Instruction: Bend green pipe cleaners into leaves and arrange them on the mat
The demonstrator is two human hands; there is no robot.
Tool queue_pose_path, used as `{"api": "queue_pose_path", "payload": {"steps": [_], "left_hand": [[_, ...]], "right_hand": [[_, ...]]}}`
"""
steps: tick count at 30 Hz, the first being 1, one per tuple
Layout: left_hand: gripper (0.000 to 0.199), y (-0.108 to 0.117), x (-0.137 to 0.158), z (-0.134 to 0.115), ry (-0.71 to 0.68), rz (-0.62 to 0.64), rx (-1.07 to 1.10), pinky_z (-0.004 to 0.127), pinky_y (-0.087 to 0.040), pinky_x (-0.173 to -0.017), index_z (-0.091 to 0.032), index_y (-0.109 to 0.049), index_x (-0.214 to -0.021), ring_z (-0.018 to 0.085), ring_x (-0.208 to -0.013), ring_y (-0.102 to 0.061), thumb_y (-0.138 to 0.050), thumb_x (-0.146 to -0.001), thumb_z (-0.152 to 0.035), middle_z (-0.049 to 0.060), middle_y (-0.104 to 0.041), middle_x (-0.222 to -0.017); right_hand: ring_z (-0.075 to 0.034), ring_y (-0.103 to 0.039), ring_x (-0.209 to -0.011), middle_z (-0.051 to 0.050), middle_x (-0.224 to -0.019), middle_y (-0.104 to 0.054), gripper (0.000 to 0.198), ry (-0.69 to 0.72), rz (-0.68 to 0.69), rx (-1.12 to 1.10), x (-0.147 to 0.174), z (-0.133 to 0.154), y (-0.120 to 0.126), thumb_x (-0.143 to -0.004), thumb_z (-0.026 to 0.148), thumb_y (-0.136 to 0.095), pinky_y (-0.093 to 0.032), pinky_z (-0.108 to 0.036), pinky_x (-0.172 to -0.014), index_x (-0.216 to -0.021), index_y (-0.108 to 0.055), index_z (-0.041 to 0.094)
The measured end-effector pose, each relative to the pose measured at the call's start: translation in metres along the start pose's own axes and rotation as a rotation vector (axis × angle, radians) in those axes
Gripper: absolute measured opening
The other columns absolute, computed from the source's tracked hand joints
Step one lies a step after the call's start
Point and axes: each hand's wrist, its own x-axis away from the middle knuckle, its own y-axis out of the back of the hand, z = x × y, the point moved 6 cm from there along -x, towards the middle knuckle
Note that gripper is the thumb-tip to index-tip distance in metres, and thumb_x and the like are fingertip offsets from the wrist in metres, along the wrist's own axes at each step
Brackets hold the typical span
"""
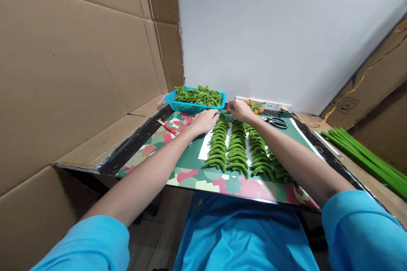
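Observation:
Several rows of curved, fuzzy green chenille-stem pieces (238, 148) lie on white paper (205, 151) over the table's green mat. At the far end of the leftmost row, my left hand (206, 121) is closed, its fingers bent down beside the top pieces. Just right of it, my right hand (241, 110) is in a pinch above the far end of the rows. What the fingertips of either hand hold is too small or hidden to make out. My right forearm covers part of the rightmost rows.
A blue basket (178, 107) heaped with green pieces stands at the back left. Orange flower-like pieces (256, 107) and black-handled scissors (277, 123) lie at the back right. A red cutter (169, 128) is on the left. Long green stems (365, 156) rest far right. Cardboard (79, 51) walls the left.

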Motion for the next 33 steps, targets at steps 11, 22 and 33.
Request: {"api": "queue_pose_path", "payload": {"steps": [11, 22, 33], "left_hand": [[0.039, 0.002, 0.002, -0.002, -0.009, 0.001, -0.016, 0.035, -0.052, -0.094, -0.029, -0.080, -0.101, 0.030, -0.112, -0.074, -0.042, -0.107, -0.038, 0.008, -0.082, -0.116], [0.036, 0.001, 0.004, -0.002, 0.012, 0.021, -0.053, 0.039, -0.053, -0.097, -0.028, -0.081, -0.110, 0.032, -0.113, -0.074, -0.047, -0.104, -0.036, 0.010, -0.081, -0.118], [0.034, -0.002, 0.003, -0.003, -0.009, 0.020, -0.070, 0.039, -0.053, -0.098, -0.027, -0.080, -0.111, 0.031, -0.114, -0.074, -0.047, -0.103, -0.032, 0.010, -0.081, -0.117]], "right_hand": [[-0.025, -0.072, -0.092, -0.010, -0.098, -0.081, 0.009, -0.038, -0.009, 0.019, 0.005, 0.008, -0.003, -0.093, 0.029, -0.078, -0.054, -0.030, -0.081, -0.092, -0.083, 0.022], [-0.027, -0.073, -0.096, -0.013, -0.106, -0.081, 0.012, -0.015, 0.016, 0.058, 0.011, 0.011, -0.002, -0.097, 0.030, -0.074, -0.054, -0.033, -0.084, -0.098, -0.083, 0.021], [-0.026, -0.072, -0.095, -0.011, -0.104, -0.081, 0.011, -0.001, 0.086, 0.016, 0.006, 0.010, -0.010, -0.092, 0.029, -0.078, -0.055, -0.033, -0.084, -0.096, -0.084, 0.020]]}}
